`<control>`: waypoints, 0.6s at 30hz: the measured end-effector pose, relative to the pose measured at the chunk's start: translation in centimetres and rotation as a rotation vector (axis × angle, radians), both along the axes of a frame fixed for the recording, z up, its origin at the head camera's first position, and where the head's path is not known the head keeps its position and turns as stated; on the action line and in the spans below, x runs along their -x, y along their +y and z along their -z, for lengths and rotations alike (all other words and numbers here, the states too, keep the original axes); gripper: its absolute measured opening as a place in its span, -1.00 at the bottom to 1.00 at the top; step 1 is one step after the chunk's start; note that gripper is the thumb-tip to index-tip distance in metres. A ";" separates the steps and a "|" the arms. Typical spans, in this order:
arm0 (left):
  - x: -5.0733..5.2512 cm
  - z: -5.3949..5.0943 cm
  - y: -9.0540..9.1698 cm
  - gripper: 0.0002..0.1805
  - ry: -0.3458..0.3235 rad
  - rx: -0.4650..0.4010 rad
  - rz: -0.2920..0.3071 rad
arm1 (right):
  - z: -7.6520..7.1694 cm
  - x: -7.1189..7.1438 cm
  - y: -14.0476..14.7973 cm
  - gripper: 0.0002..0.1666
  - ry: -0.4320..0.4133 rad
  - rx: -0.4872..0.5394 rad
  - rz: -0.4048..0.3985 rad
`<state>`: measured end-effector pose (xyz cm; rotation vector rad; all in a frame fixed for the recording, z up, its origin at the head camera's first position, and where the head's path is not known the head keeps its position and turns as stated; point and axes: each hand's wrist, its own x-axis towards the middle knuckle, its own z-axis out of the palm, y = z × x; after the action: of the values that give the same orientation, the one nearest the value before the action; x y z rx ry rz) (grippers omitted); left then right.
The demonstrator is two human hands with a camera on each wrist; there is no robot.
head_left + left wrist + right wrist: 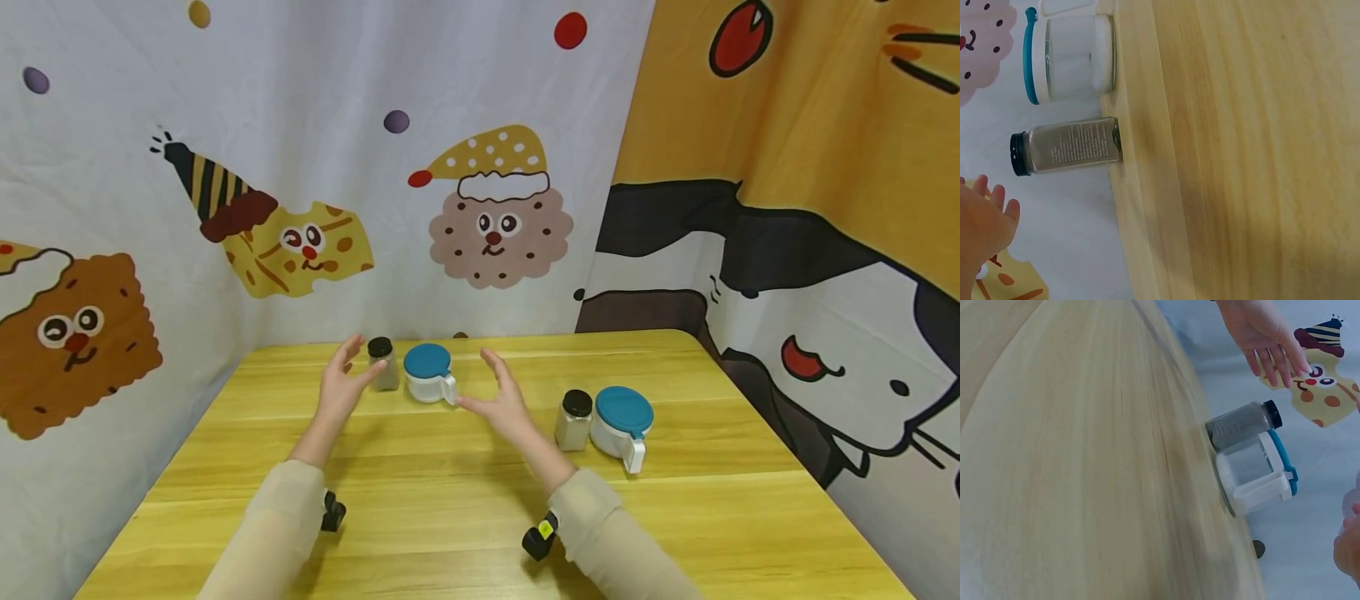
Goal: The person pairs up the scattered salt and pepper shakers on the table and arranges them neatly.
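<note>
Toward the far side of the table stand a small spice bottle (384, 367) with a black cap and a seasoning jar (428, 375) with a blue lid and white handle. My left hand (343, 385) is raised just left of the bottle, fingers spread, its thumb overlapping the bottle in the head view. In the left wrist view that hand (985, 222) is apart from the bottle (1075, 146). To the right of the jar my right hand (506, 404) hovers with thumb and fingers apart, holding nothing. Its thumb appears near the jar's handle (449, 389).
A second black-capped bottle (573, 421) and a second blue-lidded jar (621, 425) stand side by side at the right, beyond my right forearm. Behind the wooden table (420, 508) hangs a cartoon-printed curtain (315, 108).
</note>
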<state>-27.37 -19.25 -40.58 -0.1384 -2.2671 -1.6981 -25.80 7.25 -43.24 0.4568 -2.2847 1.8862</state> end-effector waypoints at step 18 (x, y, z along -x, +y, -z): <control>4.3 4.3 -1.5 -0.14 -0.039 -0.012 -0.060 | 2.9 2.6 -1.5 0.07 -0.045 0.007 0.074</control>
<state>-31.71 -20.72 -44.87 -0.0342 -2.2656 -1.6976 -28.39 5.79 -46.15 0.3275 -2.2894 1.8874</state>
